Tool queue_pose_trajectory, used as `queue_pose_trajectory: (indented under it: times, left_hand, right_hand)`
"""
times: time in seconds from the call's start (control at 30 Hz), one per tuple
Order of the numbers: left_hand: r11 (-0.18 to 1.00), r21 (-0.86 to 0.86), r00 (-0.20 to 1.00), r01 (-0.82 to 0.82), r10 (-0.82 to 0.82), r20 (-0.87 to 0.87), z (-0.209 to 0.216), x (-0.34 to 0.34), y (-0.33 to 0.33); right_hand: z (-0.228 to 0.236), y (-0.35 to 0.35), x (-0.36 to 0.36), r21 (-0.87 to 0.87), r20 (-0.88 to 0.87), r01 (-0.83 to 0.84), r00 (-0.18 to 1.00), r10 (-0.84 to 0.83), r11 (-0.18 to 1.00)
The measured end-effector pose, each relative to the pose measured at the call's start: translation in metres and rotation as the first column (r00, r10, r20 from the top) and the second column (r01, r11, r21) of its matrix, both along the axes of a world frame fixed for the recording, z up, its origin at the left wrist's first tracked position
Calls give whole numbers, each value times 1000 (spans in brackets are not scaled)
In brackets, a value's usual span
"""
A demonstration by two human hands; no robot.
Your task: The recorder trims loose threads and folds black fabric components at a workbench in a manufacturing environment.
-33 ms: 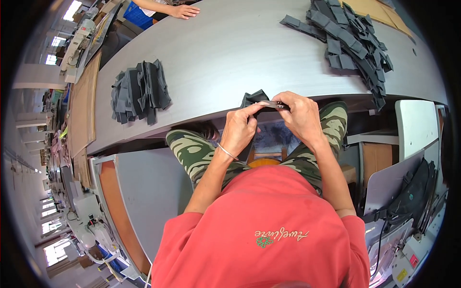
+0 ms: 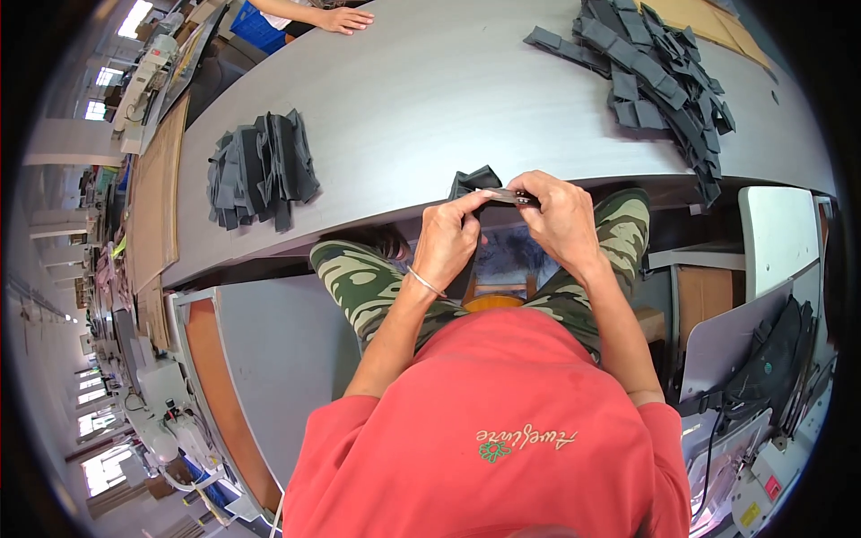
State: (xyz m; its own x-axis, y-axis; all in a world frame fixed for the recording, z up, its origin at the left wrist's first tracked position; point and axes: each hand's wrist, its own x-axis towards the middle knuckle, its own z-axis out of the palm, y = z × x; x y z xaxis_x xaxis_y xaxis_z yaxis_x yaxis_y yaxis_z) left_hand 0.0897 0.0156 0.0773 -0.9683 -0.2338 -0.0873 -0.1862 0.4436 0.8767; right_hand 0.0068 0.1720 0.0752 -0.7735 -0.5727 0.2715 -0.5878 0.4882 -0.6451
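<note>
At the table's near edge, my left hand (image 2: 446,235) pinches a dark grey fabric piece (image 2: 473,181) between thumb and fingers. Part of the cloth rests on the table edge and part hangs below my fingers. My right hand (image 2: 563,218) is closed around a small dark-handled tool with a metal blade (image 2: 504,195), which looks like thread snips. The blade points left and meets my left fingertips at the cloth; my fingers hide most of the handle. On the left lies a stack of grey fabric pieces (image 2: 262,170). Farther right spreads a larger heap of linked grey fabric pieces (image 2: 650,76).
The grey table (image 2: 421,99) curves across in front of me. Another person's hand (image 2: 347,20) rests on its far edge. Brown cardboard (image 2: 717,27) lies beyond the heap. A grey cabinet panel (image 2: 278,350) stands at my left, and a black bag (image 2: 769,359) at my right.
</note>
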Motion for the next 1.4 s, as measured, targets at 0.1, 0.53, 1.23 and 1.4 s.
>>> queue_pose_trajectory:
  times: [0.1,0.53,1.23,1.4]
  left_hand:
    - [997,-23,979,-69,63,-195,-15,-3,-4]
    - [889,456,988,-39,102,-114,-7,-4,-14]
    - [867,498,989,-23,91,-113,-15,-2,-16]
    - [795,607,984,8,102,-147,-8,-3,-11]
  right_hand:
    - [-11,-9,12,-227,274,9,960,55,974]
    - [-1,1,15,-587,692,271,657,299,763]
    - [9,14,19,-309,427,-15,891,153,951]
    - [10,17,18,-351,496,67,859,125,934]
